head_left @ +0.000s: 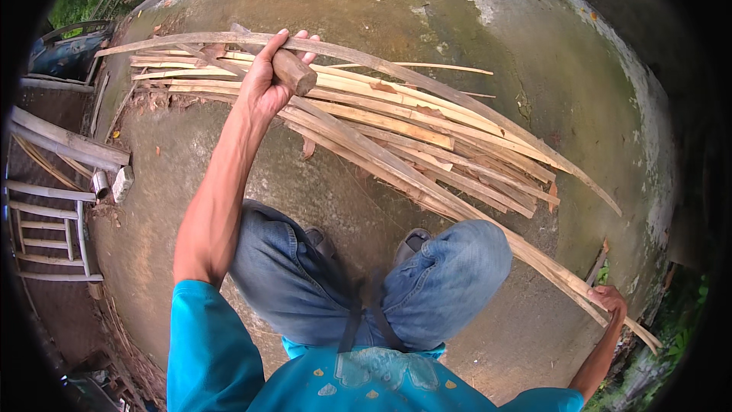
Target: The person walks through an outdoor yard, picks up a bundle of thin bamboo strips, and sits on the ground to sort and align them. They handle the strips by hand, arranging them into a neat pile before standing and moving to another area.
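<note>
A pile of long, pale split bamboo strips [396, 118] lies across the ground in front of my knees. Over its far side, my left hand [268, 80] is closed around a thick, short wooden handle [293, 72] with a blunt end; whatever it joins is hard to make out. One long curved bamboo strip [457, 99] passes by the fingers of that hand. At the lower right, my right hand [610, 301] grips a few long bamboo strips [534, 252] near their ends. These run back up to the left, past my knee, toward the pile.
My bent knees [450, 282] in jeans are close to the near side of the pile. A bamboo ladder-like frame [49, 240] stands at the left, near a small white block [122, 183] and a metal can [101, 185]. A low concrete edge [648, 130] curves along the right.
</note>
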A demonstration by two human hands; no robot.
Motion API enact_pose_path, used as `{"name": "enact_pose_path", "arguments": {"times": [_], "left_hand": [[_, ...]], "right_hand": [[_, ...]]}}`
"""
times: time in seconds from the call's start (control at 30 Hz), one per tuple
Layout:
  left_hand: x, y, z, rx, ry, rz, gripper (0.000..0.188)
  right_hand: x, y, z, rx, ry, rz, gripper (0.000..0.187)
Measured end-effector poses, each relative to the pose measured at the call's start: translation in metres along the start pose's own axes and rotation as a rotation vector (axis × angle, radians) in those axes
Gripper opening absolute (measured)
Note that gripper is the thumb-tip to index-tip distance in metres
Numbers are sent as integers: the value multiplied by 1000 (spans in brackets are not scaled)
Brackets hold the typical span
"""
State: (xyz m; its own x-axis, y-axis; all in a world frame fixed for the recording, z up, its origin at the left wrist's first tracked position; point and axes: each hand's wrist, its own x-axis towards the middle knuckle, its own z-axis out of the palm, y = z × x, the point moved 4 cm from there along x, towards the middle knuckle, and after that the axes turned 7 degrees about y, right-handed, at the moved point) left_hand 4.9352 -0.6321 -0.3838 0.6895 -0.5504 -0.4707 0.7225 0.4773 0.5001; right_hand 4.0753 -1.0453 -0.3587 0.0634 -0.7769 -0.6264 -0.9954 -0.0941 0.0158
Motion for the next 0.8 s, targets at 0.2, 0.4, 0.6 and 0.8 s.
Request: {"name": "enact_pose_path", "arguments": {"times": [0.2,0.4,0.6,0.8], "left_hand": [[1,1,2,34,-58,-20,35],[6,-21,18,8,-151,-62,38],[-1,-5,15,-31,-160,-24,34],[2,-17,30,-87,-207,-87,32]], "right_hand": [[-27,43,-35,38,719,180,72],[-71,190,-101,-43,1292,-107,75],[-107,220,-147,32,1265,177,76],[-61,177,-115,52,1103,295,85]]}}
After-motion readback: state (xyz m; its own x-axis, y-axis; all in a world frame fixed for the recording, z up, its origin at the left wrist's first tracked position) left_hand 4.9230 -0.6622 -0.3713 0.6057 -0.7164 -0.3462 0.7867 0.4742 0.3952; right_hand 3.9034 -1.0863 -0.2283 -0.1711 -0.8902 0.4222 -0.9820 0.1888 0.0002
